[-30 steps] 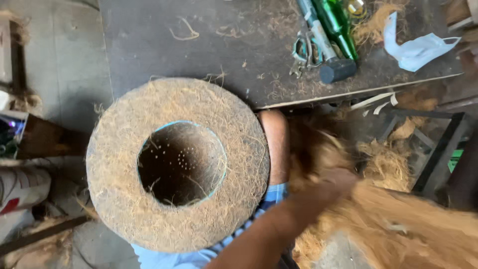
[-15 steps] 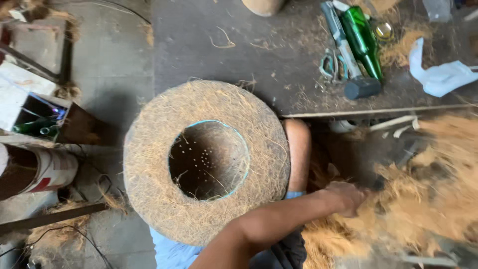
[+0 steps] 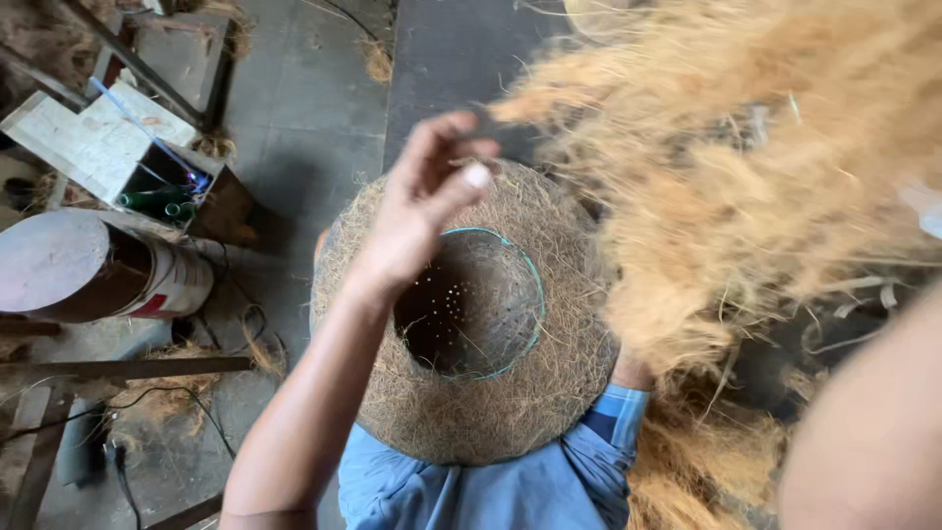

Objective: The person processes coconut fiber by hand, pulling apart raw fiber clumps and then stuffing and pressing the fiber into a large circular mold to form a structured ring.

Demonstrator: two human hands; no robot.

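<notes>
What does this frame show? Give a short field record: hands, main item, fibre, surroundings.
left hand: left hand raised above the fibre ring, fingers loosely curled, holding nothing visible
right hand: hidden; only a blurred forearm at the lower right
main item: round coir fibre ring with a blue-rimmed hole, on the lap
fibre: loose coir bundle lifted at the upper right
surroundings: metal drum on the floor, left

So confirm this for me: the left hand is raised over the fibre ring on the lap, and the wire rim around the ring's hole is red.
Not quite. The head view shows the wire rim around the hole is teal, not red. The rest stands: the left hand is raised over the fibre ring on the lap.
</notes>
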